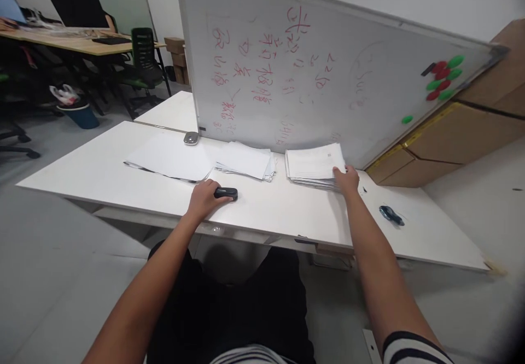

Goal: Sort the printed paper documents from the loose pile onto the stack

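On the white table [262,203], my left hand [204,200] is closed around a small black stapler [227,193], whose front end sticks out to the right. My right hand [348,179] grips the right edge of a stack of paper [314,162], with the thumb on top and the other fingers at the side, partly hidden. Between the hands, farther back, lies a looser pile of papers [245,159] with uneven edges. To its left are large white sheets [168,153] with a dark strip along the front edge.
A whiteboard [254,69] with red writing and several magnets [441,71] stands along the table's back. Cardboard boxes [447,140] are at the right. A dark blue object [391,215] lies right of my arm; a small grey device [191,138] sits near the back edge.
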A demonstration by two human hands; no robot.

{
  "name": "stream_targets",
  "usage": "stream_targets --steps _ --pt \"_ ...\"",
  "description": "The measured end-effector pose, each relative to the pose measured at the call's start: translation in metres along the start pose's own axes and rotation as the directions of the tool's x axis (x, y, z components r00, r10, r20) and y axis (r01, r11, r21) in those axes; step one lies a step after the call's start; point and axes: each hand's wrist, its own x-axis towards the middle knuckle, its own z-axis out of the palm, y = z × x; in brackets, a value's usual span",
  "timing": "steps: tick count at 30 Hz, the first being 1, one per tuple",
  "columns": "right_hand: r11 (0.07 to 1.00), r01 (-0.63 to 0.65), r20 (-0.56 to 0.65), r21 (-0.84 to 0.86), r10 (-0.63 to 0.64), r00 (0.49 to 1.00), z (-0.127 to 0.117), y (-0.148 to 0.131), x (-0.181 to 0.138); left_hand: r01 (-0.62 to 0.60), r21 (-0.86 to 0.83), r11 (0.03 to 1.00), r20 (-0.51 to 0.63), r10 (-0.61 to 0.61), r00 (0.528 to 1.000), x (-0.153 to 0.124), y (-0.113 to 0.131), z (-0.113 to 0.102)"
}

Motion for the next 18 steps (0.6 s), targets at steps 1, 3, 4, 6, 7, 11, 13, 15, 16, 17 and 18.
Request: stream_targets --steps 1,3,4,6,7,11,13,15,16,17,18 --pt "0.998 -0.003 -0.035 -0.070 0.001 0.999 0.007 -0.003 0.002 -0.003 0.001 1.000 -0.005 0.003 1.000 0.000 0.000 0.000" --pt "0.981 0.023 -0.092 -0.192 -0.041 0.995 0.028 -0.011 -0.009 -0.008 0.005 1.000 -0.005 0.008 1.000 0.000 -0.001 0.001" --pt "0.964 0.076 -0.077 -0.253 -0.099 0.992 0.042 -0.016 -0.021 -0.007 0.010 1.000 -0.001 0.007 1.000 0.000 -0.001 0.001" --pt "0.898 0.245 0.051 -0.366 -0.244 0.969 0.075 -0.031 -0.049 0.008 0.024 1.000 0.010 -0.008 1.000 0.000 -0.001 0.002" --pt "0.868 0.343 0.167 -0.358 -0.302 0.939 0.093 -0.040 -0.064 0.017 0.030 0.999 0.019 -0.018 1.000 0.000 -0.001 0.003" --pt "0.800 0.596 0.592 -0.072 -0.447 0.671 0.152 -0.069 -0.108 0.035 0.020 0.999 0.030 -0.035 0.999 0.000 0.001 0.003" --pt "0.803 0.596 0.651 -0.011 -0.447 0.614 0.167 -0.076 -0.116 0.035 0.003 0.999 0.023 -0.035 0.999 0.000 0.002 0.003" --pt "0.804 0.594 0.639 -0.002 -0.456 0.619 0.172 -0.077 -0.117 0.032 0.001 0.999 0.015 -0.032 0.999 -0.001 0.003 0.003" --pt "0.804 0.595 0.624 0.003 -0.466 0.627 0.172 -0.076 -0.117 0.027 0.005 1.000 0.009 -0.027 1.000 -0.001 0.003 0.003" --pt "0.807 0.590 0.610 0.010 -0.473 0.636 0.171 -0.074 -0.116 0.018 0.009 1.000 0.003 -0.018 1.000 -0.001 0.003 0.003" --pt "0.814 0.581 0.602 0.017 -0.472 0.644 0.170 -0.073 -0.116 0.008 0.013 1.000 -0.005 -0.008 1.000 -0.001 0.002 0.004"
